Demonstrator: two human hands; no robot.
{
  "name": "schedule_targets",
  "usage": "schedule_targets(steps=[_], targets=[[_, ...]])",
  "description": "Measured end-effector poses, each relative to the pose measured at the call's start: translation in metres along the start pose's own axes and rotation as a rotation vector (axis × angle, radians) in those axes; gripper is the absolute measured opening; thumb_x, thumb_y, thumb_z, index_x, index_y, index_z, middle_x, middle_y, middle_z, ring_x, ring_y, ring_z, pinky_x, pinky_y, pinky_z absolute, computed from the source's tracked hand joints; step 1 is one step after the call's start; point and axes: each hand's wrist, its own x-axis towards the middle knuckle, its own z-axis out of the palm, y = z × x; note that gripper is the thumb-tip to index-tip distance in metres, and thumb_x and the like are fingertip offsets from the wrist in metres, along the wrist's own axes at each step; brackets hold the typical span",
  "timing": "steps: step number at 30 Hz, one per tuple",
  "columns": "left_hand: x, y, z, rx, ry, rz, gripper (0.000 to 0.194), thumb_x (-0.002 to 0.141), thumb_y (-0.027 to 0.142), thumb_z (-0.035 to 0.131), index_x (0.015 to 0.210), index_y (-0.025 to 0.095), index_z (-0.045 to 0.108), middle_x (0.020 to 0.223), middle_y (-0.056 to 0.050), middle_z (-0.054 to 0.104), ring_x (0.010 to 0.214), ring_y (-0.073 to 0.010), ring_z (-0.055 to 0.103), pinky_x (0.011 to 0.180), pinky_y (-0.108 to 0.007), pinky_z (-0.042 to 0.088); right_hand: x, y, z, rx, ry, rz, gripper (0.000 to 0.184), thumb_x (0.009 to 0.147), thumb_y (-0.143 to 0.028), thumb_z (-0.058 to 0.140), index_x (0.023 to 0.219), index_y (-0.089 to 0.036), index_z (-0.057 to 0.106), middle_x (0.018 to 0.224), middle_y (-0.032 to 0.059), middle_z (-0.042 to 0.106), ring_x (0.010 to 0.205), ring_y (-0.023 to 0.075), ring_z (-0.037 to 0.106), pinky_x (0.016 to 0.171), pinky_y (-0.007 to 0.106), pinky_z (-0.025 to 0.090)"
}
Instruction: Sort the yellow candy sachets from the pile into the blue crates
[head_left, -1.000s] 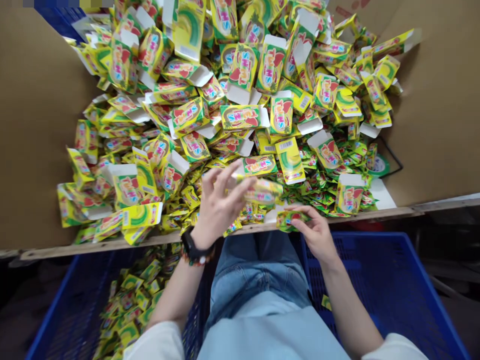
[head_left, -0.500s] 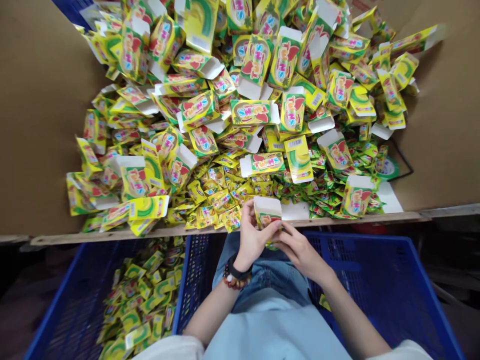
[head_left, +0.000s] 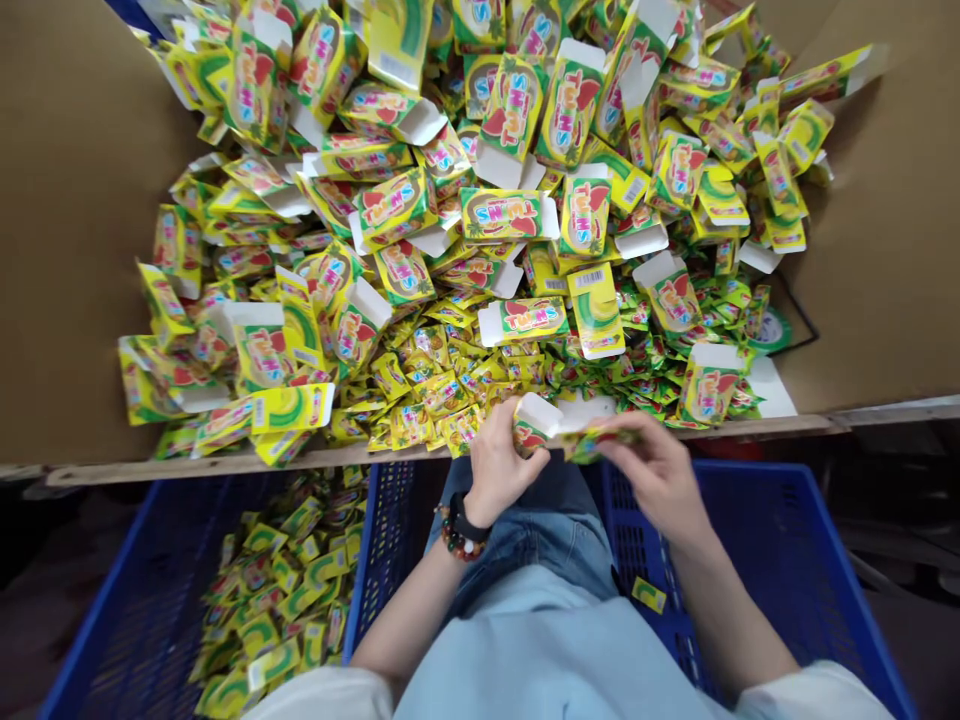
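My left hand [head_left: 504, 468] is closed around a small candy box [head_left: 531, 428], yellow and green with a white flap standing open at its top. My right hand [head_left: 652, 468] pinches a green candy packet [head_left: 586, 445], slightly blurred, close to the box's open end. Whether the packet touches the box I cannot tell. Just beyond my hands lie loose yellow packets [head_left: 431, 390] on the left and loose green packets [head_left: 637, 375] on the right. Behind them rises a heap of "Twins" candy boxes [head_left: 506, 215], many with raised flaps.
Cardboard walls [head_left: 892, 240] enclose the heap on both sides, and a wooden edge [head_left: 247, 468] runs along its front. Below left, a blue crate [head_left: 127, 590] holds many boxes. Another blue crate [head_left: 780, 560] at lower right holds one visible small yellow box [head_left: 648, 594].
First my left hand brought a box from the heap towards the packet in my right hand. Since then my right hand has shifted right, with the packet now at the box's open end.
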Motion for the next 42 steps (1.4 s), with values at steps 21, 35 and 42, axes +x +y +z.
schedule_targets(steps=[21,35,42], targets=[[-0.007,-0.005,0.039,-0.079,0.182,0.223,0.064,0.072,0.025,0.063,0.132,0.02,0.043,0.115,-0.012,0.063,0.101,-0.0282,0.065,0.087,-0.04,0.055,0.037,-0.005,0.03,-0.83,0.056,-0.157,0.018,0.09,-0.021,0.061,0.107,-0.02,0.068,0.091,0.0078,0.07,0.088,0.0241,0.057,0.079,0.037,0.039],[-0.01,-0.017,0.043,-0.057,0.168,0.365,0.071,0.077,0.034,0.064,0.141,0.018,0.037,0.119,-0.017,0.064,0.104,-0.0316,0.067,0.084,-0.043,0.056,0.021,0.008,0.035,-0.608,-0.033,-0.17,0.028,0.098,-0.018,0.043,0.114,-0.027,0.065,0.106,0.0037,0.073,0.112,0.021,0.061,0.112,0.051,0.012],[-0.014,-0.025,0.045,-0.15,0.196,0.303,0.067,0.082,0.038,0.064,0.138,0.023,0.031,0.128,-0.018,0.061,0.108,-0.0296,0.067,0.087,-0.043,0.055,0.008,0.022,0.03,-0.323,-0.015,-0.195,0.047,0.094,-0.021,0.05,0.14,-0.028,0.046,0.134,0.0088,0.062,0.135,0.0234,0.048,0.117,0.053,0.017]])
